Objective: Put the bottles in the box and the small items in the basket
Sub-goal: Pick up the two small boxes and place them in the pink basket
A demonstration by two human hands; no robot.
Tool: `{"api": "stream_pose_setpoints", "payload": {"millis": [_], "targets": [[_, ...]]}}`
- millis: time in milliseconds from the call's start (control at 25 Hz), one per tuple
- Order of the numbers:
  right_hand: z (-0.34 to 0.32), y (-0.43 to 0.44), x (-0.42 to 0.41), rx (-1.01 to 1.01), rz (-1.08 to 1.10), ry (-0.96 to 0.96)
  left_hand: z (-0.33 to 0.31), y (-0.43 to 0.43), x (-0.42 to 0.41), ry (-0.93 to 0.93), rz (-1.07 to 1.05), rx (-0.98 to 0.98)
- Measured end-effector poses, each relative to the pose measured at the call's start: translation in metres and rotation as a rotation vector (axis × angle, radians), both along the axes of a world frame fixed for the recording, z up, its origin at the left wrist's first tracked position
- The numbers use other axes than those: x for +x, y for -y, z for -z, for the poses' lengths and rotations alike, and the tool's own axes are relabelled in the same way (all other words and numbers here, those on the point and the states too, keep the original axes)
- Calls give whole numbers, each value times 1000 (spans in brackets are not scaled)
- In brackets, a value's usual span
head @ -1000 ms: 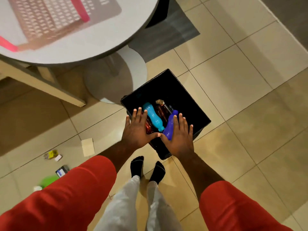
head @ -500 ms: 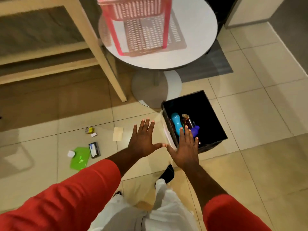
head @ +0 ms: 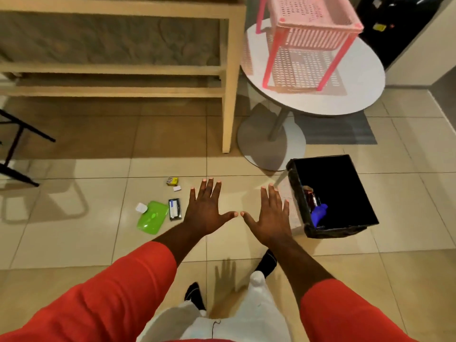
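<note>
Presently both hands are hanging palm-down over the tiled floor (head: pixel 74 243), empty. Left hand (head: pixel 206 211) has its fingers (head: pixel 209 191) spread wide, gripping nothing; right hand (head: pixel 270 217) likewise splayed, thumbs nearly meeting. Probably a rest pose between grabs, not a reach.

Bottles: sitting in the black box (head: pixel 345 225) on the floor to the right. A blue bottle (head: pixel 319 213) and a dark reddish one (head: pixel 311 198) are showing against its near wall; the rest of the inside is too dark to read. That half of the task is looking done.

Small items: lying loose on the floor just left of the left hand, so presumably next. A lime-green flat case (head: pixel 151 217), a dark packet with a blue-white label (head: pixel 174 209) touching or just beside it, a white square piece (head: pixel 141 208) at the case's far corner, then a small yellow box (head: pixel 172 180) and a white scrap (head: pixel 177 188) a little farther off.

Pink basket (head: pixel 308 33): standing on legs on the round white table (head: pixel 357 95), well apart from the items, so each one is likely needing a carry up.

Room: glossy beige tiles, warm light, pale wooden frame (head: pixel 227 95) behind, grey mat (head: pixel 345 129) under the table.
</note>
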State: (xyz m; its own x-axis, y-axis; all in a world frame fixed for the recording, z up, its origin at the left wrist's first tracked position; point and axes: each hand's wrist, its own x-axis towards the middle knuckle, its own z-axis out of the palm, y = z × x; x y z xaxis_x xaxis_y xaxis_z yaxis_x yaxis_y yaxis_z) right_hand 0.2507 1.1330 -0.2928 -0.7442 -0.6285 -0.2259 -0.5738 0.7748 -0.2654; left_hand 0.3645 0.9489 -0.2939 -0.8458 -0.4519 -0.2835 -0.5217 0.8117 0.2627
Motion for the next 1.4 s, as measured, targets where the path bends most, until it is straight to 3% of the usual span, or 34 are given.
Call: {"api": "stream_pose_setpoints", "payload": {"millis": [200, 480, 920, 1080, 1400], "targets": [[0, 74, 68, -17, -153, 40, -6, 60, 94, 11, -124, -35], [42, 179, 104, 25, -379, 75, 34, 132, 169, 123, -341, 5], [167, 337, 70, 86, -553, 174, 140, 253, 144, 186, -495, 93], [268, 376, 59, 124, -547, 212, 238, 290, 127, 212, -513, 159], [527, 406, 50, 136, -511, 235, 508, 323, 109, 235, -433, 191]]}}
